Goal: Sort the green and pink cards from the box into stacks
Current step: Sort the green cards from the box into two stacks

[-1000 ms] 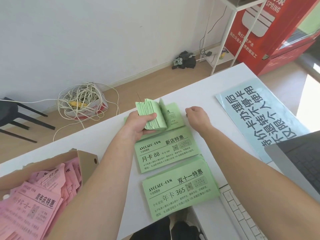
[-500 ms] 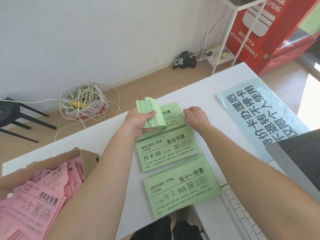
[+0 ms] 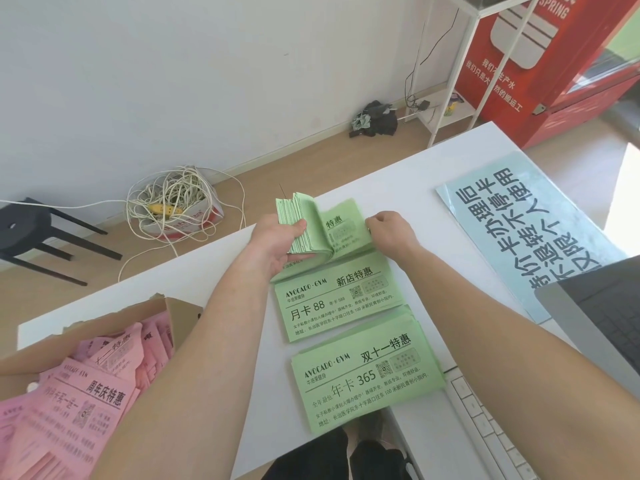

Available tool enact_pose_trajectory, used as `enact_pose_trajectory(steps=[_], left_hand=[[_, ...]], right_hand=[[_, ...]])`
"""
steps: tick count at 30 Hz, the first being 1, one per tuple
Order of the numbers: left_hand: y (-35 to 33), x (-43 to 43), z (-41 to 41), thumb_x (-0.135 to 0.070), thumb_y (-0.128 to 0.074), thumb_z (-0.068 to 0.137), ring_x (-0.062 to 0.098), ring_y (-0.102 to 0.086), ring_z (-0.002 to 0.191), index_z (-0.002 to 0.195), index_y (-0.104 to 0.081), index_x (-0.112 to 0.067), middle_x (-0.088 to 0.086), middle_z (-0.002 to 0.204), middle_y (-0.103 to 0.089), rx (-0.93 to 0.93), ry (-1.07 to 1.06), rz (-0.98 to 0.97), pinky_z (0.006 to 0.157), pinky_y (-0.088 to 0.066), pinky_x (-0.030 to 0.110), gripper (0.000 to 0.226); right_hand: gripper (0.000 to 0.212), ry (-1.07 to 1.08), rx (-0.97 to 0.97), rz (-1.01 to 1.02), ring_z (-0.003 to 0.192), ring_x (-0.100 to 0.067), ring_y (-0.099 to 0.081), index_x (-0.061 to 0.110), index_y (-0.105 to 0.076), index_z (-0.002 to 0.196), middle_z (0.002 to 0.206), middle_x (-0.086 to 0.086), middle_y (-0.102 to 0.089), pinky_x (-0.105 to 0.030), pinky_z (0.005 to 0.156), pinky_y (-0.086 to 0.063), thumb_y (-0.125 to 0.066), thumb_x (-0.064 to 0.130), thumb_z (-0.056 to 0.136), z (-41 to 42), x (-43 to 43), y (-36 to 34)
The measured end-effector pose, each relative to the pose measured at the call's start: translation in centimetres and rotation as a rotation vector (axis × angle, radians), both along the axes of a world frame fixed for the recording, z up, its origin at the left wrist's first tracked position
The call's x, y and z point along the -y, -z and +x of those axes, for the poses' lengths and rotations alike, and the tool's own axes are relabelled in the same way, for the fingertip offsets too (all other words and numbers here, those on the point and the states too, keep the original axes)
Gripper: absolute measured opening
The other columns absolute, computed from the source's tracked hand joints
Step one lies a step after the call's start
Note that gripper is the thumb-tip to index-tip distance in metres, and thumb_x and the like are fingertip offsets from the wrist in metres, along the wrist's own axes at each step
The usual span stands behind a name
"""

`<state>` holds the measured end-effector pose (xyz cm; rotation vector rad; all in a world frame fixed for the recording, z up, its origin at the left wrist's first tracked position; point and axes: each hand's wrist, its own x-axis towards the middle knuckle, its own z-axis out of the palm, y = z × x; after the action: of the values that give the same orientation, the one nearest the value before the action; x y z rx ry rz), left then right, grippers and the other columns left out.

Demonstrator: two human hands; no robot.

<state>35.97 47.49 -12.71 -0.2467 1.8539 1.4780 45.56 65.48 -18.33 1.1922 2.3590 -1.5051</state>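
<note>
On the white table (image 3: pixel 214 271) the near green pile (image 3: pixel 367 375) lies at 6 o'clock from the middle green pile (image 3: pixel 339 299). The far green pile (image 3: pixel 349 226) lies at 12 o'clock from the middle one, and each pile is just beside the next. The left hand (image 3: pixel 277 244) holds a thick bundle of green cards (image 3: pixel 298 220), with its thumb on top. The bundle curls up from the left part of the far green pile, and its loose edges point to 12 o'clock. The right hand (image 3: pixel 391 230) is at 3 o'clock from the bundle, at the right edge of the far green pile. Its fingers are curled, but I cannot tell if they pinch a card. The brown box (image 3: pixel 180 313) is at 8 o'clock from the piles, well apart, and pink cards (image 3: pixel 86 393) sit in it in a messy heap. A keyboard (image 3: pixel 485 427) is at 4 o'clock, just beside the near green pile. A blue sign (image 3: pixel 536 230) lies at 2 o'clock.
</note>
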Motion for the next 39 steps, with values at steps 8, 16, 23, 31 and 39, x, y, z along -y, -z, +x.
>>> enact_pose_trajectory(steps=[8,16,23,31,39], left_hand=[[-0.5,-0.1,0.3,0.001,-0.053,0.100,0.033,-0.068,0.093,0.119,-0.058,-0.004,0.014,0.107,-0.067,-0.004,-0.007,0.005,0.066,-0.060,0.045,0.020],[-0.8,-0.1,0.2,0.001,-0.052,0.100,0.029,-0.070,0.087,0.124,-0.057,-0.001,0.014,0.105,-0.070,-0.009,-0.011,-0.020,0.074,-0.061,0.047,0.025],[-1.2,-0.2,0.3,0.002,-0.050,0.101,0.032,-0.069,0.092,0.129,-0.056,0.003,0.019,0.118,-0.067,-0.022,-0.008,-0.050,0.066,-0.061,0.043,0.029],[-1.7,0.0,0.4,0.002,-0.047,0.103,0.031,-0.069,0.086,0.132,-0.053,0.005,0.021,0.122,-0.066,-0.026,-0.010,-0.060,0.060,-0.062,0.039,0.030],[-2.2,0.0,0.5,0.005,-0.043,0.103,0.031,-0.069,0.087,0.127,-0.056,0.004,0.020,0.116,-0.066,-0.027,0.000,-0.043,0.058,-0.060,0.039,0.027]], right_hand=[[0.024,-0.015,-0.017,0.003,0.063,-0.021,-0.032,0.019,-0.035,0.070,0.066,0.002,-0.037,-0.033,0.058,-0.025,-0.044,0.017,0.092,0.2,-0.1,-0.1],[0.017,-0.022,-0.003,0.013,0.074,-0.022,-0.043,0.010,-0.051,0.080,0.080,-0.004,-0.050,-0.033,0.067,-0.034,-0.046,0.019,0.094,0.1,-0.3,-0.3],[0.017,-0.042,0.007,0.005,0.066,-0.022,-0.036,0.017,-0.043,0.074,0.071,-0.001,-0.043,-0.032,0.060,-0.029,-0.043,0.014,0.091,0.1,-0.2,-0.5],[0.019,-0.041,0.009,0.003,0.065,-0.022,-0.030,0.018,-0.037,0.071,0.067,0.000,-0.036,-0.032,0.057,-0.023,-0.042,0.011,0.088,0.3,-0.2,-0.7],[0.024,-0.043,-0.005,0.018,0.065,-0.021,-0.030,0.019,-0.034,0.069,0.068,-0.001,-0.037,-0.033,0.057,-0.023,-0.043,0.011,0.089,0.2,-0.2,-1.2]])
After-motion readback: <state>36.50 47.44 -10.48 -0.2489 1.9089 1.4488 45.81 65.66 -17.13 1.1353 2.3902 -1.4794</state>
